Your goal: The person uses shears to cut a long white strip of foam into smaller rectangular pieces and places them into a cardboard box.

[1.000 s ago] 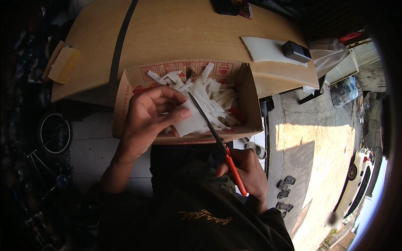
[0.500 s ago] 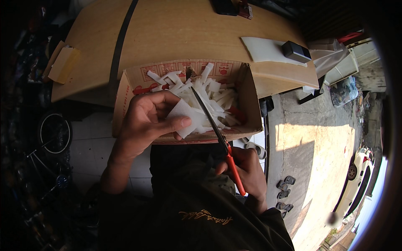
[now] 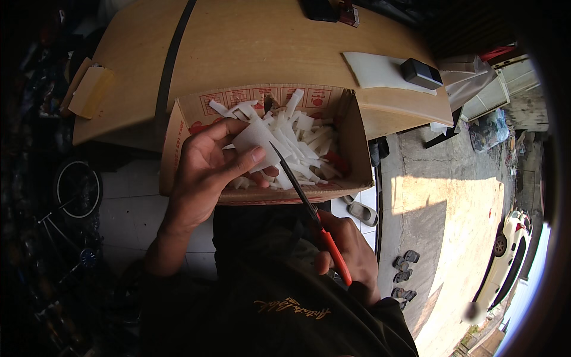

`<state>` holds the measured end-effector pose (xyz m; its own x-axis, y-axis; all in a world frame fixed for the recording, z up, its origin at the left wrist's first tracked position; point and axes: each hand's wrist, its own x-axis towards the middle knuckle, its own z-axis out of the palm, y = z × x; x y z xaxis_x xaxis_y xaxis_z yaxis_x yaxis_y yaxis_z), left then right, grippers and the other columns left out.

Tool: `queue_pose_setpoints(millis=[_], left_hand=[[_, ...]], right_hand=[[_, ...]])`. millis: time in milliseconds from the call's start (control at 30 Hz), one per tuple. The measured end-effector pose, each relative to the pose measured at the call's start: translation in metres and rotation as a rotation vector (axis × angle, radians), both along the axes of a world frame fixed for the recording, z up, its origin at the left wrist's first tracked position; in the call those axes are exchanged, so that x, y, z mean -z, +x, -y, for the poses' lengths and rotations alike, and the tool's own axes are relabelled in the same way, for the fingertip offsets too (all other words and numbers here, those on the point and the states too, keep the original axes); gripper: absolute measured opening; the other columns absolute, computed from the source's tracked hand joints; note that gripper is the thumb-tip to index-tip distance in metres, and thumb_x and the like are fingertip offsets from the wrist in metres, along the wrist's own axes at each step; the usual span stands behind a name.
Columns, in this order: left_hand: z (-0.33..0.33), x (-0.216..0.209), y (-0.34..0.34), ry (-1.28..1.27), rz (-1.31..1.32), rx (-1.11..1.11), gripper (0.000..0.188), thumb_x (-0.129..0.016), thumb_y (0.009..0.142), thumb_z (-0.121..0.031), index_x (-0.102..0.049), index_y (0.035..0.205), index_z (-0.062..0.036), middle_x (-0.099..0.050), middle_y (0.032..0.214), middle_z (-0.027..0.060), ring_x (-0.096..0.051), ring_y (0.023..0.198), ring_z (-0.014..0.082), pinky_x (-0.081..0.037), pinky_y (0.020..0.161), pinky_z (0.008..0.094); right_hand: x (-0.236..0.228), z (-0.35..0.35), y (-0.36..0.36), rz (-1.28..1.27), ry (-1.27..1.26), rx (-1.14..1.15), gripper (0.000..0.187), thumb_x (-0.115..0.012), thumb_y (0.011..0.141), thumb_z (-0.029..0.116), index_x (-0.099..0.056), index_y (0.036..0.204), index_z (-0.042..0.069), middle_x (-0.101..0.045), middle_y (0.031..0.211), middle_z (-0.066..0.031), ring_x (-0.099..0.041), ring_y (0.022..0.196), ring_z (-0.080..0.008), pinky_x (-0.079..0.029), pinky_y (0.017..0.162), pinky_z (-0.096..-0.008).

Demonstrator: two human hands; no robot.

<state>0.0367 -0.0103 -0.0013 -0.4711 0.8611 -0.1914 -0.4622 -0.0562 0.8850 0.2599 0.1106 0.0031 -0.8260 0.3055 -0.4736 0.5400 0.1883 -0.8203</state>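
Over a cardboard box (image 3: 352, 128), my left hand (image 3: 205, 163) pinches a piece of white foam sheet (image 3: 254, 135) between thumb and fingers. My right hand (image 3: 351, 247) is wrapped round the red handles of a pair of scissors (image 3: 300, 193). Their dark blades point up and to the left, with the tip at the right edge of the foam sheet. Whether the blades are parted is hard to make out. Inside the box lies a heap of cut white foam strips (image 3: 306, 140), partly hidden by my left hand and the sheet.
Beyond the box stands a wooden table (image 3: 256, 47). On its right lie a larger white foam sheet (image 3: 369, 68) and a dark box-shaped object (image 3: 421, 74). A small open carton (image 3: 92, 89) sits at the left. Sandals (image 3: 363, 213) are on the floor, and a bicycle wheel (image 3: 77, 183) shows at left.
My left hand has turned the foam piece, lifting it a little away from me. The scissors have shifted slightly toward me, their tip now beside the sheet's right edge.
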Motion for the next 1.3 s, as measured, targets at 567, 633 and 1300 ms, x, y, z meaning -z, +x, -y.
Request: queue_pose_setpoints(millis=[567, 633, 1300], left_hand=[[-0.005, 0.006, 0.006, -0.020, -0.034, 0.002, 0.034, -0.063, 0.087, -0.001, -0.051, 0.118, 0.0090, -0.066, 0.101, 0.0168, -0.069, 0.078, 0.0190, -0.058, 0.064, 0.0256], [-0.005, 0.006, 0.006, -0.032, -0.017, 0.004, 0.035, -0.063, 0.087, -0.002, -0.051, 0.118, 0.0090, -0.067, 0.099, 0.0165, -0.069, 0.076, 0.0186, -0.058, 0.063, 0.0253], [-0.004, 0.009, -0.003, -0.044, -0.063, 0.047, 0.024, -0.063, 0.092, -0.009, -0.056, 0.108, 0.0083, -0.067, 0.094, 0.0155, -0.069, 0.070, 0.0185, -0.058, 0.059, 0.0270]], right_hand=[[-0.006, 0.005, -0.010, 0.040, 0.008, 0.084, 0.037, -0.075, 0.079, 0.033, -0.066, 0.084, -0.002, -0.052, 0.058, -0.0163, -0.043, 0.052, -0.0303, -0.039, 0.055, -0.0381], [-0.006, 0.005, -0.010, 0.016, 0.014, 0.076, 0.027, -0.070, 0.081, 0.026, -0.068, 0.083, -0.001, -0.053, 0.057, -0.0147, -0.043, 0.050, -0.0279, -0.038, 0.054, -0.0371], [-0.005, 0.001, 0.001, 0.018, 0.006, 0.056, 0.075, -0.072, 0.067, 0.068, -0.062, 0.089, -0.003, -0.051, 0.060, -0.0169, -0.046, 0.057, -0.0350, -0.040, 0.059, -0.0425]])
